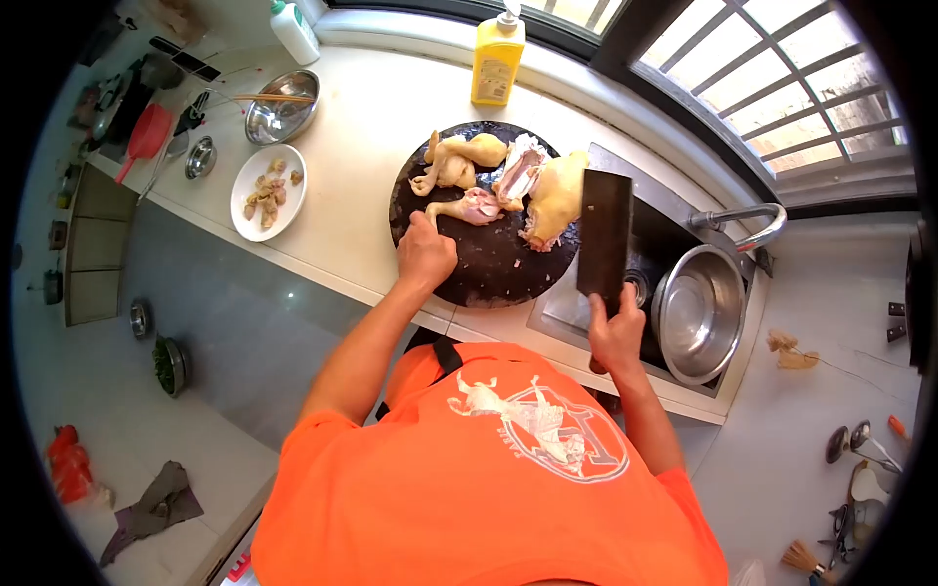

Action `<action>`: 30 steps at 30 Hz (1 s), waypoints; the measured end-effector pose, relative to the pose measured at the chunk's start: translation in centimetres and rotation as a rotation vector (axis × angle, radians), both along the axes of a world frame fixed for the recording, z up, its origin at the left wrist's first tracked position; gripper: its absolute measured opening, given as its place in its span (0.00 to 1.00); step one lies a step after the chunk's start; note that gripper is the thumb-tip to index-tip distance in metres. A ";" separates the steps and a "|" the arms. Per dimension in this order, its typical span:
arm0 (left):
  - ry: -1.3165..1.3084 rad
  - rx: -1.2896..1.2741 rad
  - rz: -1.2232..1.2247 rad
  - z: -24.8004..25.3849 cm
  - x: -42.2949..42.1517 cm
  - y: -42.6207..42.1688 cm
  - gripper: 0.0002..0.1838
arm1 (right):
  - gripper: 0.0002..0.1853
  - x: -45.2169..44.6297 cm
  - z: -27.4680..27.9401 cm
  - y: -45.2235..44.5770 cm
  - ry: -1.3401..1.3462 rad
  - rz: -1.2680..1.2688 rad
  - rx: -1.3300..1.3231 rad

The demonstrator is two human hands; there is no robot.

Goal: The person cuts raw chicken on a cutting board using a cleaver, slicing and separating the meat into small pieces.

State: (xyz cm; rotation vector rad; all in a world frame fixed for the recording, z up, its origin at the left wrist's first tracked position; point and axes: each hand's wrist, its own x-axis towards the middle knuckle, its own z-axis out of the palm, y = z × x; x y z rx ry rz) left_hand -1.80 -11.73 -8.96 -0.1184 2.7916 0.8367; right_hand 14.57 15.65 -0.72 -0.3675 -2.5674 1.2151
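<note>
On a round dark chopping board [489, 278] lie pieces of pale cooked-looking chicken. My left hand [427, 252] is closed on the narrow end of a chicken leg [475, 206], whose pinkish cut end points right. A cleaver [606, 230] with a broad dark blade is in my right hand [618, 334]. Its blade is raised at the board's right edge, apart from the leg. Behind the leg rests another chicken piece [469, 154]; to the right are an opened bony piece [522, 168] and a large skin-covered piece [558, 195], partly behind the blade.
A steel basin [700, 314] stands at the sink, under a curved faucet [747, 230]. Left of the board are a white plate [243, 200] with small chicken pieces and a steel bowl [278, 119] with chopsticks. A yellow pump bottle [498, 63] stands by the window.
</note>
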 end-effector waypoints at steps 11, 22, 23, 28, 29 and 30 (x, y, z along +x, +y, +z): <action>-0.677 1.242 0.433 -0.7 3.9 -5.2 0.06 | 0.12 -1.7 -2.7 -4.2 -0.430 0.372 0.334; -0.026 0.719 0.535 -2.5 7.2 -0.5 0.21 | 0.12 -6.7 -0.5 -1.5 -0.387 0.552 0.389; -0.002 0.656 0.535 -1.6 7.7 0.0 0.22 | 0.12 -7.2 -1.1 -1.2 -0.273 0.573 0.397; 0.045 0.507 0.621 -1.8 8.3 1.5 0.23 | 0.11 -11.3 1.1 -4.6 0.039 0.692 0.391; 0.017 0.538 0.656 -1.6 8.7 1.8 0.23 | 0.11 -11.4 1.0 -5.4 0.082 0.710 0.390; -0.006 0.572 0.691 -0.9 8.9 2.2 0.22 | 0.10 -11.4 0.4 -5.9 0.057 0.727 0.396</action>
